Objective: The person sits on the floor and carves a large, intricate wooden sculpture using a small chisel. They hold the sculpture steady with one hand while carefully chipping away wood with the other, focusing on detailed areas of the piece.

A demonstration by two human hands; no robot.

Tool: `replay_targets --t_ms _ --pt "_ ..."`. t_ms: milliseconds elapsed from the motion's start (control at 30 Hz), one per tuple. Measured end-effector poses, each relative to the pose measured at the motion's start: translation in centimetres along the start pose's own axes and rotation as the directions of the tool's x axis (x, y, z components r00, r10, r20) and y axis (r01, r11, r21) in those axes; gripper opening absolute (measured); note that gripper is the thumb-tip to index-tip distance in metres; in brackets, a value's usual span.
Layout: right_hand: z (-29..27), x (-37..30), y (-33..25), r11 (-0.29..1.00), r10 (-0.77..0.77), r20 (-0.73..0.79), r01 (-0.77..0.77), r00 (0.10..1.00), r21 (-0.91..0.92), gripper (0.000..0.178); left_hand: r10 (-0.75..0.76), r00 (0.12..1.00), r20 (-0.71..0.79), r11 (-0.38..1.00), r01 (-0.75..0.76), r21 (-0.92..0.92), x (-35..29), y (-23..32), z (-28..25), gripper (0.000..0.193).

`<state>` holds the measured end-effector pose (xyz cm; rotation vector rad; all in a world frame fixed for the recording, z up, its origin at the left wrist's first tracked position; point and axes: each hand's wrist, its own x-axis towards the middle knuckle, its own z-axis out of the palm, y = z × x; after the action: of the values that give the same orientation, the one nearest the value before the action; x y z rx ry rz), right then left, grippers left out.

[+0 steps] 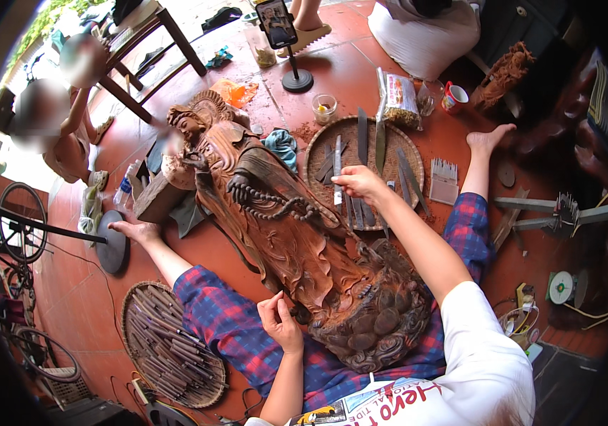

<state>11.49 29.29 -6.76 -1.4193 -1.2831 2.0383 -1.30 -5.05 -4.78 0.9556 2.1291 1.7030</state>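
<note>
A large carved wooden statue of a robed figure with a beaded string leans diagonally between my outstretched legs. Its dark, knobbly base rests against my lap. My right hand is closed on a thin, flat, pale metal tool, held upright over a round woven tray. Several long dark files and blades lie in that tray. Beside the lower left of the statue, my left hand has its fingers curled in; nothing shows sticking out of them.
Wooden-handled tools fill a round basket at left. Past the tray stand a glass cup, a bag, a red mug and a phone stand. A rack of fine bits lies right. Other people sit farther off.
</note>
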Motion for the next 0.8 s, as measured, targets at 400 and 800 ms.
replay_targets --t_ms 400,800 --pt "8.2 -26.0 -5.3 0.654 -0.494 0.323 0.59 0.807 -0.473 0.014 0.08 0.962 0.262 0.995 -0.061 -0.08 -0.7 9.2 -1.1 0.057" --pt "17.0 -28.7 0.8 0.211 -0.534 0.82 0.971 0.207 -0.107 0.037 0.169 0.95 0.263 0.985 -0.153 -0.079 -0.1 8.6 -1.1 0.018"
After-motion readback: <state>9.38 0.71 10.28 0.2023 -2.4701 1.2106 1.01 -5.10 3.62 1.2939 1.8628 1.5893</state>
